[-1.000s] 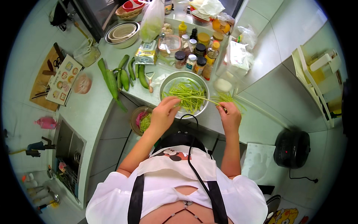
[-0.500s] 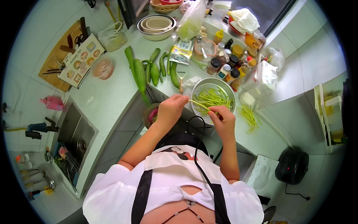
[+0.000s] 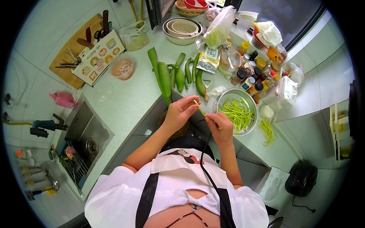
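Observation:
My left hand (image 3: 178,115) and my right hand (image 3: 221,128) pinch the two ends of one thin green vegetable stem (image 3: 200,109), held in front of the counter edge. Just right of them a round metal bowl (image 3: 254,115) holds many cut green stems (image 3: 236,115). More stems (image 3: 267,131) lie in a loose pile on the counter, right of the bowl. A peeler (image 3: 206,90) with a wooden handle rests behind my hands. Below my left hand, a container is mostly hidden by my arm.
Long green gourds (image 3: 164,81) and other green vegetables (image 3: 199,81) lie behind my left hand. Several jars and bottles (image 3: 255,86) crowd the corner behind the bowl. A sink (image 3: 84,131) is on the left, with a knife holder (image 3: 98,57) behind it. Stacked bowls (image 3: 183,30) stand at the back.
My head view has swung left. Both hands have moved left and nearer to me, off the bowl's edge, with the stem still between them; it now tilts more steeply.

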Available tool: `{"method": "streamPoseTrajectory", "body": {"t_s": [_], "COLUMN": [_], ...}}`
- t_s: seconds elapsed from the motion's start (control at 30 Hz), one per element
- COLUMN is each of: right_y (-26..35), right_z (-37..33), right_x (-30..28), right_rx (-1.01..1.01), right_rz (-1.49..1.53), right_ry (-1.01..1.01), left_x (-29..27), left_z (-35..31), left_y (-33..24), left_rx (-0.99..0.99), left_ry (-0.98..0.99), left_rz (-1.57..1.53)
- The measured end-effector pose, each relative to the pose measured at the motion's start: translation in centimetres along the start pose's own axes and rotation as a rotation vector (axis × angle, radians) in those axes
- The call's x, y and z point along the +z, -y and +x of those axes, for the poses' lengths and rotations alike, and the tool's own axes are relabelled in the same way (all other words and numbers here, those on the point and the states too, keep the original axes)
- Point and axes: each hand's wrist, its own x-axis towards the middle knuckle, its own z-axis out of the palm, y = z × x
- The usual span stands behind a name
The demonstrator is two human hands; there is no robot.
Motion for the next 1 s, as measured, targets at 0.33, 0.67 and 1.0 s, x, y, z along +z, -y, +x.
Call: {"method": "streamPoseTrajectory", "body": {"t_s": [0.33, 0.67, 1.0], "right_y": [0.7, 1.0, 1.4], "right_z": [0.4, 0.3, 0.3], "right_x": [1.3, 1.2, 1.7], "right_rx": [-0.035, 0.028, 0.009], "right_rz": [-0.136, -0.063, -0.006], "right_ry": [0.019, 0.038, 0.035], "left_x": [-1.7, -2.4, -2.5], "left_z": [-0.1, -0.2, -1.6], "left_y": [-0.1, -0.1, 0.2], "left_rx": [-0.082, -0.069, 0.093], "left_ry": [0.055, 0.045, 0.072], "left_rz": [0.028, 0.006, 0.485]}}
